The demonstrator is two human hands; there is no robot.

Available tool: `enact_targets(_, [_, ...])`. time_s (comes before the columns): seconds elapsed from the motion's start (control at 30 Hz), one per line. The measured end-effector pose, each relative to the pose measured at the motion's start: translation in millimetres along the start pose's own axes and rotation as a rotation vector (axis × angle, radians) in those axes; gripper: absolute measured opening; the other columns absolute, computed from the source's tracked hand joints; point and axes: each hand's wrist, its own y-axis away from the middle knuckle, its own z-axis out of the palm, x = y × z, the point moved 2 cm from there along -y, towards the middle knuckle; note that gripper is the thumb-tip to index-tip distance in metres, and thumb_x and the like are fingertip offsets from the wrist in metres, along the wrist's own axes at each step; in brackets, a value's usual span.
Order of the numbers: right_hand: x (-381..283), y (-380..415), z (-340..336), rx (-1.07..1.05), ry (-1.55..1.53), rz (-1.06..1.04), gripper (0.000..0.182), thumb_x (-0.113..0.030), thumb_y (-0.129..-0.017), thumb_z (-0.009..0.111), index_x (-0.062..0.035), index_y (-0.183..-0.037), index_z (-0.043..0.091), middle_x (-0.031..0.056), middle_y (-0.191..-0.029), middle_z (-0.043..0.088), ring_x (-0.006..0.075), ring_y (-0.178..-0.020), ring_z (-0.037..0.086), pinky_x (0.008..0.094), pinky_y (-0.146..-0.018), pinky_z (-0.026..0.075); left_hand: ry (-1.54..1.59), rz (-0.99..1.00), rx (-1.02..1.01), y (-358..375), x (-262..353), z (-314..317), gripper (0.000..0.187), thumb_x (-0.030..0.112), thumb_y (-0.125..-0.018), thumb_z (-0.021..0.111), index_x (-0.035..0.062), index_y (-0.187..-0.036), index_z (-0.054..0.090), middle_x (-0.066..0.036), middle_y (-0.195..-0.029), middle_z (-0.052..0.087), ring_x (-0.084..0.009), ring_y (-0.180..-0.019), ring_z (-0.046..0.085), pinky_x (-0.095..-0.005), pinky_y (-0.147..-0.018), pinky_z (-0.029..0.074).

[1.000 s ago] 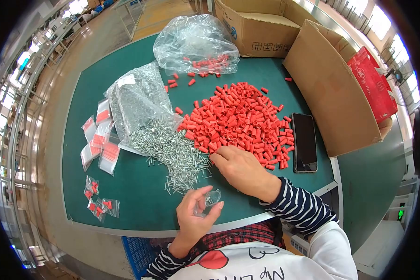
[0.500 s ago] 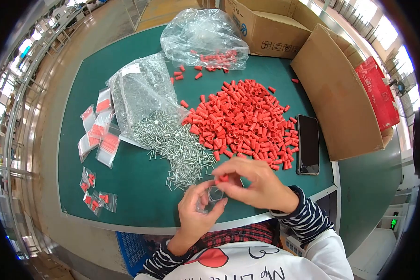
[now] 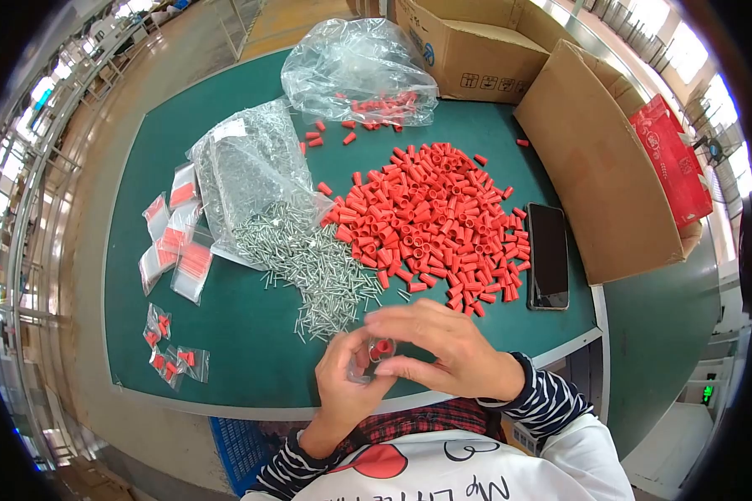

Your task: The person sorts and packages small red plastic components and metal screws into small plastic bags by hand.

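Note:
My left hand (image 3: 348,376) pinches a small clear zip bag (image 3: 359,367) near the table's front edge. In the mouth of the bag sits a red wire connector (image 3: 382,346). My right hand (image 3: 451,351) is right beside it, its thumb and fingers spread apart on either side of the bag's opening. Just beyond the hands lies a heap of silver screws (image 3: 330,288), partly spilling from a large clear bag (image 3: 255,167). A big pile of red wire connectors (image 3: 434,217) spreads to the right of the screws.
Packs of unused small bags (image 3: 194,265) lie at the left, with several filled bags (image 3: 171,363) below them. A phone (image 3: 548,259) rests right of the pile. Cardboard boxes (image 3: 593,167) line the back right, and another clear bag (image 3: 359,71) with red connectors stands behind.
The red connector has passed from my right fingers into the mouth of the small bag. My right thumb and fingers have spread apart; my left hand has barely moved.

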Motion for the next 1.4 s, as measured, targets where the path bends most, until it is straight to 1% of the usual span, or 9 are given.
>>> enact_targets(0.1, [6.4, 9.4, -6.6, 0.049, -0.066, 0.178, 0.035, -0.007, -0.084, 0.068, -0.0038, -0.118, 0.061, 0.0132, -0.114, 0.063, 0.0224, -0.082, 0.063, 0.0344, -0.078, 0.051, 0.049, -0.065, 0.021, 1.0, -2.5, 1.6, 0.051, 0.005, -0.068, 0.084, 0.0024, -0.114, 0.062, -0.002, -0.075, 0.053, -0.0104, -0.061, 0.048, -0.0232, -0.055, 0.041])
enact_targets(0.23, [12.5, 20.7, -4.5, -0.042, -0.064, 0.289, 0.034, -0.003, -0.081, 0.068, -0.0021, -0.115, 0.061, 0.0128, -0.105, 0.063, 0.0225, -0.083, 0.064, 0.0347, -0.073, 0.051, 0.092, -0.198, 0.025, -1.0, 10.5, -1.3, 0.041, 0.002, -0.073, 0.081, 0.0005, -0.108, 0.060, 0.004, -0.081, 0.048, -0.0043, -0.068, 0.042, -0.0179, -0.061, 0.036])
enact_targets(0.4, [18.1, 31.0, 14.3, -0.014, -0.140, 0.274, 0.031, -0.005, -0.081, 0.068, -0.0040, -0.112, 0.062, 0.0092, -0.096, 0.064, 0.0259, -0.089, 0.063, 0.0363, -0.081, 0.047, 0.267, -0.256, 0.108, -1.9, 14.3, 1.3, 0.038, 0.011, -0.073, 0.087, 0.0039, -0.098, 0.060, 0.001, -0.076, 0.052, -0.0047, -0.066, 0.046, -0.0195, -0.056, 0.039])
enact_targets(0.6, [16.7, 30.2, 18.5, 0.079, -0.108, 0.179, 0.024, -0.009, -0.083, 0.069, -0.0054, -0.107, 0.066, 0.0078, -0.095, 0.065, 0.0259, -0.089, 0.062, 0.0367, -0.084, 0.045, 0.237, -0.191, 0.024, 1.5, 7.1, -4.1, 0.032, 0.012, -0.073, 0.087, 0.0042, -0.087, 0.059, 0.003, -0.071, 0.049, -0.0044, -0.062, 0.042, -0.0199, -0.054, 0.034])
enact_targets(0.7, [17.7, 32.8, 16.6, 0.032, -0.160, 0.192, 0.019, -0.010, -0.085, 0.069, -0.0056, -0.102, 0.067, 0.0071, -0.096, 0.066, 0.0255, -0.088, 0.061, 0.0363, -0.085, 0.044, 0.187, -0.147, -0.018, 0.7, 7.3, -8.3, 0.028, 0.010, -0.072, 0.087, 0.0039, -0.081, 0.061, 0.003, -0.068, 0.048, -0.0052, -0.059, 0.041, -0.0217, -0.052, 0.031])
enact_targets(0.8, [16.9, 32.1, 13.9, 0.070, -0.234, 0.242, 0.013, -0.010, -0.086, 0.069, -0.0048, -0.098, 0.068, 0.0063, -0.094, 0.067, 0.0238, -0.087, 0.061, 0.0344, -0.082, 0.045, 0.134, -0.157, -0.042, -4.9, 16.6, -13.8, 0.019, 0.007, -0.076, 0.083, 0.0011, -0.083, 0.065, 0.003, -0.072, 0.049, -0.0044, -0.065, 0.042, -0.0201, -0.056, 0.031])
enact_targets(0.9, [17.7, 31.5, 10.8, 0.115, -0.297, 0.267, 0.011, -0.010, -0.087, 0.069, -0.0043, -0.096, 0.068, 0.0059, -0.091, 0.067, 0.0219, -0.085, 0.061, 0.0330, -0.079, 0.046, 0.104, -0.185, -0.033, -8.1, 24.7, -21.7, 0.014, 0.002, -0.078, 0.079, 0.0006, -0.089, 0.069, 0.002, -0.073, 0.051, -0.0053, -0.065, 0.043, -0.0205, -0.056, 0.031])
enact_targets(1.1, [12.3, 29.9, 5.8, 0.138, -0.361, 0.347, 0.009, -0.011, -0.088, 0.069, -0.0032, -0.093, 0.068, 0.0057, -0.087, 0.067, 0.0213, -0.081, 0.061, 0.0324, -0.077, 0.046, 0.099, -0.090, 0.006, -15.0, 33.3, -24.1, 0.011, 0.002, -0.078, 0.078, 0.0033, -0.088, 0.073, 0.001, -0.066, 0.051, -0.0067, -0.058, 0.043, -0.0224, -0.051, 0.031])
enact_targets(1.4, [8.1, 23.7, -0.9, 0.127, -0.197, 0.180, 0.006, -0.007, -0.084, 0.069, -0.0033, -0.088, 0.066, 0.0059, -0.084, 0.066, 0.0237, -0.079, 0.060, 0.0336, -0.073, 0.043, -0.001, -0.134, -0.036, -16.6, 45.7, -24.1, 0.011, 0.003, -0.077, 0.078, 0.0039, -0.086, 0.072, 0.001, -0.069, 0.051, -0.0066, -0.059, 0.043, -0.0222, -0.052, 0.030])
